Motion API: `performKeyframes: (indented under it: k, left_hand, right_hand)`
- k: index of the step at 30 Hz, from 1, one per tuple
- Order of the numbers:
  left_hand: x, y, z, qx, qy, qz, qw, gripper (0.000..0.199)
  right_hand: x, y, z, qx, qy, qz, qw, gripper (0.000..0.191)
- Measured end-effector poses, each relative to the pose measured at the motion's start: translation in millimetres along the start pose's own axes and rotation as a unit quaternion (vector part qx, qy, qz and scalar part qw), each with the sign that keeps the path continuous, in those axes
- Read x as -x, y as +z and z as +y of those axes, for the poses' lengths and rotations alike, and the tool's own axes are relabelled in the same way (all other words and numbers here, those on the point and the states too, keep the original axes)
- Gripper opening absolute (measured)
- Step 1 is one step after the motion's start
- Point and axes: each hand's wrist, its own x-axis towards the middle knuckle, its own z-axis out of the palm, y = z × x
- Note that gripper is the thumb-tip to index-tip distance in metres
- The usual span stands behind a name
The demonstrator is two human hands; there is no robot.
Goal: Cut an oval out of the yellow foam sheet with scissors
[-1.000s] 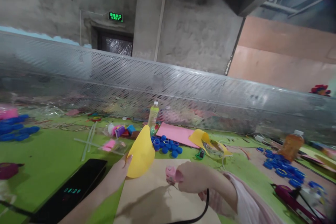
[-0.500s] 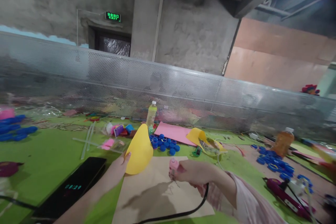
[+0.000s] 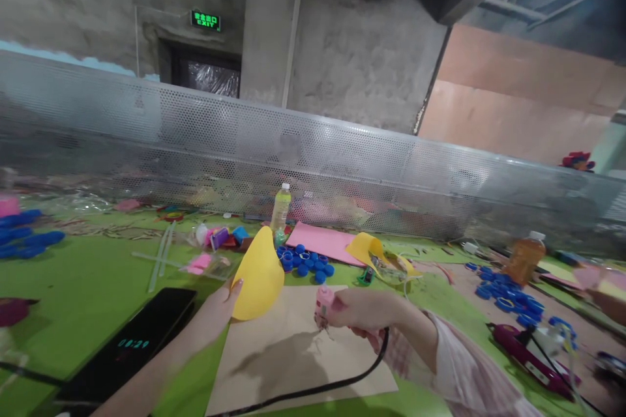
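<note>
My left hand [image 3: 225,300] pinches the lower left edge of a yellow sheet [image 3: 260,277], which stands up and curves. My right hand [image 3: 359,309] is closed around a pink glue gun [image 3: 323,303] with a black cord [image 3: 342,383] trailing from it. Its nozzle end is hard to make out against the fingers. Both hands are above a beige sheet of paper [image 3: 274,365], with a gap between the glue gun and the yellow sheet. Behind them sit blue bottle caps [image 3: 310,262] in a cluster.
A phone [image 3: 130,345] showing 08:29 lies on the left, below clear sticks [image 3: 163,254]. Further back are a pink sheet [image 3: 325,241], a yellow curled strip [image 3: 364,249] and a bottle [image 3: 280,207]. At right are more blue caps [image 3: 508,296], an amber bottle [image 3: 525,257] and a purple glue gun [image 3: 531,358].
The view has tipped down slightly, so the scene sits a little differently. Both hands keep their holds with hardly any movement. At the far right edge, another person's hand now shows.
</note>
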Motion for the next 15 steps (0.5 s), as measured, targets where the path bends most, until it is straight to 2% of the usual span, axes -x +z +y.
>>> performKeyframes:
  k: [3, 5, 7, 11, 15]
  left_hand:
    - [0, 0.3, -1, 0.003, -0.007, -0.003, 1.000, 0.039]
    - [1, 0.7, 1, 0.009, -0.010, -0.006, 1.000, 0.039]
    - [3, 1.5, 5, 0.018, -0.011, -0.001, 1.000, 0.039]
    - [7, 1.9, 23, 0.040, -0.013, 0.034, 0.999, 0.049]
    - [16, -5.9, 46, 0.071, -0.021, 0.059, 0.995, 0.056]
  right_hand:
    - [3, -1, 1, -0.018, -0.008, 0.026, 0.999, 0.020]
    - [10, -4, 1, -0.042, -0.018, 0.072, 0.996, 0.016]
    - [20, -8, -1, -0.070, -0.027, 0.128, 0.989, 0.024]
    - [39, -8, -12, -0.121, -0.044, 0.209, 0.969, 0.034]
    - [47, 3, -26, -0.149, -0.065, 0.230, 0.959, 0.037]
